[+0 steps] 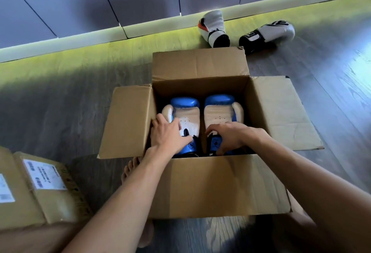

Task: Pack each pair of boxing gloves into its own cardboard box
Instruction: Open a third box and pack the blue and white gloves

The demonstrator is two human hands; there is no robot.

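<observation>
Blue gloves (pixel 202 116) side by side in open box (pixel 200 184), cuffs toward near wall. Left hand (pixel 167 134) and right hand (pixel 226 137) spread loose on cuffs, gripping nothing. Press both flat below rim, then fold flaps. White pair (pixel 245 30) on floor beyond far flap; second box (pixel 30 188) at left.

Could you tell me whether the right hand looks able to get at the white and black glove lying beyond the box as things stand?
Probably yes: the right hand rests inside the open box, while the white and black glove lies uncovered on the floor, though the raised far flap partly intervenes.
</observation>
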